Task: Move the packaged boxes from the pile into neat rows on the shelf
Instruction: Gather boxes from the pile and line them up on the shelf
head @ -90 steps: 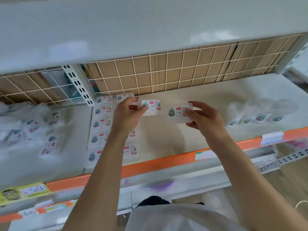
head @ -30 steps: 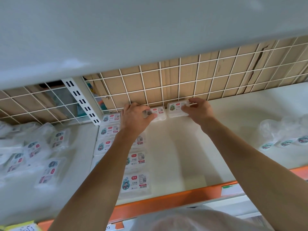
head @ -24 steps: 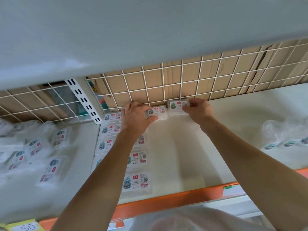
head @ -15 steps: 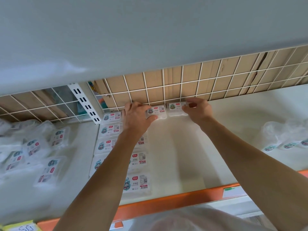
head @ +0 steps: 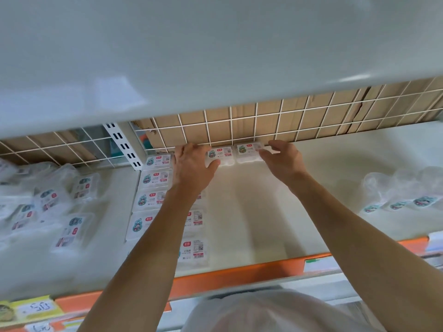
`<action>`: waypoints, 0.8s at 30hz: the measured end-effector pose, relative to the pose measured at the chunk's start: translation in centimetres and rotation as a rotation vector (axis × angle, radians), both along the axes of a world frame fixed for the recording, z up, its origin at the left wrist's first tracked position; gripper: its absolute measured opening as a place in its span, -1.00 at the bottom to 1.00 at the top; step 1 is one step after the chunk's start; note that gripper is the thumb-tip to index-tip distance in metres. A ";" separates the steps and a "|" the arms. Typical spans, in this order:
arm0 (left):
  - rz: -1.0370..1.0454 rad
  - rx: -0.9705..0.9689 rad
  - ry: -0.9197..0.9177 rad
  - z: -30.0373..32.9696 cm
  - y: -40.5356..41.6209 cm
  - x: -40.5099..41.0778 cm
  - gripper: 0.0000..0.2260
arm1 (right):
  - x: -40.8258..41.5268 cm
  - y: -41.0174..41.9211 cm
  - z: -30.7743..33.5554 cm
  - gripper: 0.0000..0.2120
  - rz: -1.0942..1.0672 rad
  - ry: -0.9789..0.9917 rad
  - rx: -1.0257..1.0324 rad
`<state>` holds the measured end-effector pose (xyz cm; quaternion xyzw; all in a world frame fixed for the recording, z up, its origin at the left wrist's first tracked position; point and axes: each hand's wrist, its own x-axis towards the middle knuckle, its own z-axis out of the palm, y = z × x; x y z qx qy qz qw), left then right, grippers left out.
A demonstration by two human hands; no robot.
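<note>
Two small white packaged boxes lie side by side at the back of the shelf (head: 251,212), against the wire grid. My left hand (head: 191,168) covers the left end of the left box (head: 221,155), thumb pressed on its front edge. My right hand (head: 282,161) pinches the right end of the right box (head: 248,152) between thumb and fingers. To the left, two neat columns of the same labelled boxes (head: 154,180) run from back to front, partly hidden by my left forearm. The loose pile of boxes (head: 48,204) lies on the neighbouring shelf section at far left.
A white upper shelf (head: 215,56) hangs low over the work area. A wire grid (head: 287,121) with cardboard behind it closes the back. Clear plastic packs with round labels (head: 402,192) sit at the right. An orange price rail (head: 239,274) marks the front edge.
Both hands carried a box each from mid-shelf to the back and set them down against the grid. In the last half second the hands hardly moved; the right fingers spread slightly.
</note>
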<state>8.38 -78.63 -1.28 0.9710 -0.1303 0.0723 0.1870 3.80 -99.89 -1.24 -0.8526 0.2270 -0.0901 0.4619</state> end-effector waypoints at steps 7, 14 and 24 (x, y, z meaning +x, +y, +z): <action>0.084 -0.082 0.083 2.1 0.5 -6.0 -0.62 | -6.8 2.0 1.4 -0.60 0.270 -0.061 -0.198; 0.223 -0.175 0.134 3.2 1.4 -15.4 -0.62 | -13.0 2.9 4.7 -0.44 0.725 0.158 -0.430; 0.486 -0.176 0.064 4.0 8.6 -24.2 -0.63 | -15.8 9.5 6.8 -0.42 1.075 0.089 -0.591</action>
